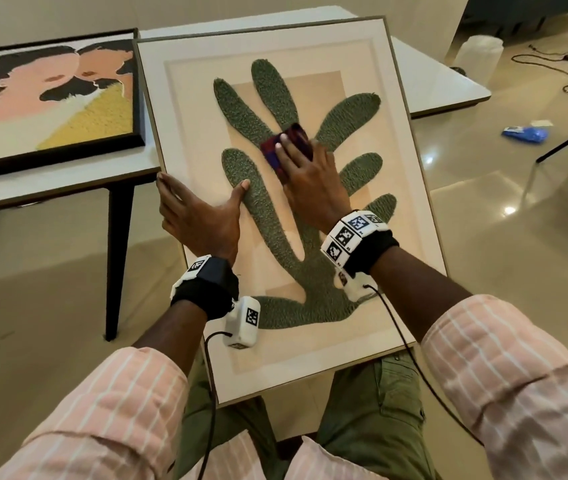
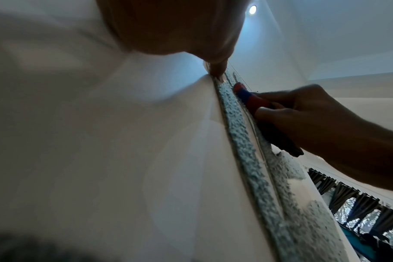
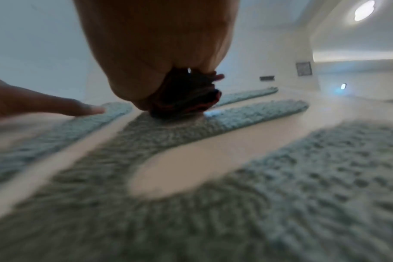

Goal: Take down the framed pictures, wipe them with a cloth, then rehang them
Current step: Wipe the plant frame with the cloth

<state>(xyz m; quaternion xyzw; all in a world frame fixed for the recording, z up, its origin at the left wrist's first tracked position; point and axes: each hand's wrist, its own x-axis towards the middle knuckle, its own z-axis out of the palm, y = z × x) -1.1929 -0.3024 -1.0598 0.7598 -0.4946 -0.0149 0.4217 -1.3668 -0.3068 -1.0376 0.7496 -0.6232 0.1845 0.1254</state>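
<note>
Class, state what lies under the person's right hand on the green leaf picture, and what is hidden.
A red-and-blue cloth, pressed onto the leaf picture by the right hand. The leaf part beneath is covered.

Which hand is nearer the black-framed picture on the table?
Left. The left hand grips the cactus picture at its left edge, beside the black-framed picture; the right hand holds the cloth mid-picture, farther right.

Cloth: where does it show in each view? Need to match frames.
Head: cloth at centre, under the right hand, on the plant picture.
Left wrist: cloth right of centre, red and blue, in that hand.
Right wrist: cloth upper centre, bunched under the palm.
Shared landmark: the picture's green nubbly lobes.
</note>
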